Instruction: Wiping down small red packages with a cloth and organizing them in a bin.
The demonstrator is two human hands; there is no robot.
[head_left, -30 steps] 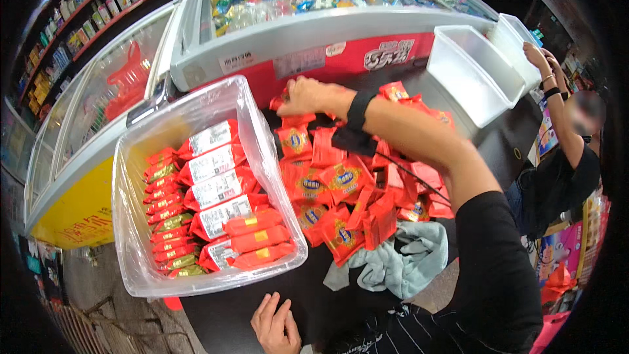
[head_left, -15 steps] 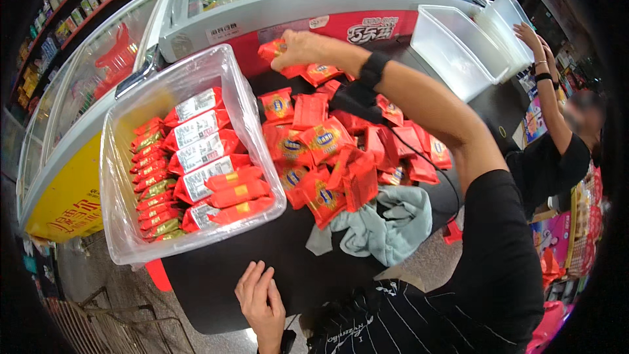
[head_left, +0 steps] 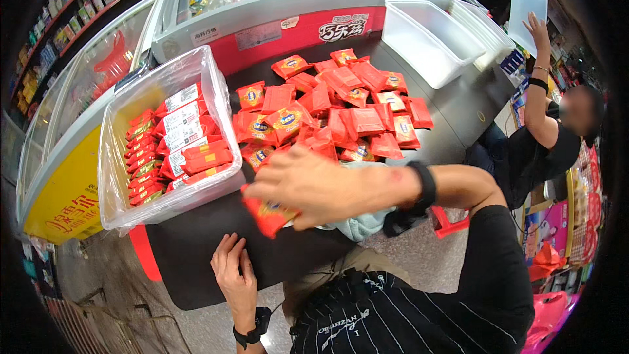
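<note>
My right hand [head_left: 308, 183] is closed on a red packet [head_left: 267, 215], holding it above the near part of the black table [head_left: 190, 249]. My left hand [head_left: 232, 270] rests on the table's near edge with its fingers stretched out and nothing in them. Beyond my right hand lies a loose heap of red packets [head_left: 357, 120], some with a blue and yellow emblem. To the left stands a clear plastic bin [head_left: 226, 108] with a film liner. Inside it, red packets [head_left: 206, 159] are stacked in rows, several showing white label sides. A grey-green cloth [head_left: 362, 228] lies partly hidden under my right wrist.
White plastic bins [head_left: 422, 39] stand at the table's far right. A chest freezer [head_left: 262, 10] runs along the far side, and another freezer [head_left: 65, 177] borders the left. At the right, another person [head_left: 550, 151] holds up a white bin [head_left: 528, 10].
My right hand has come back from the heap's far edge toward me, carrying a red packet. My left hand has shifted slightly left. The other person has lifted a white bin off the stack.
</note>
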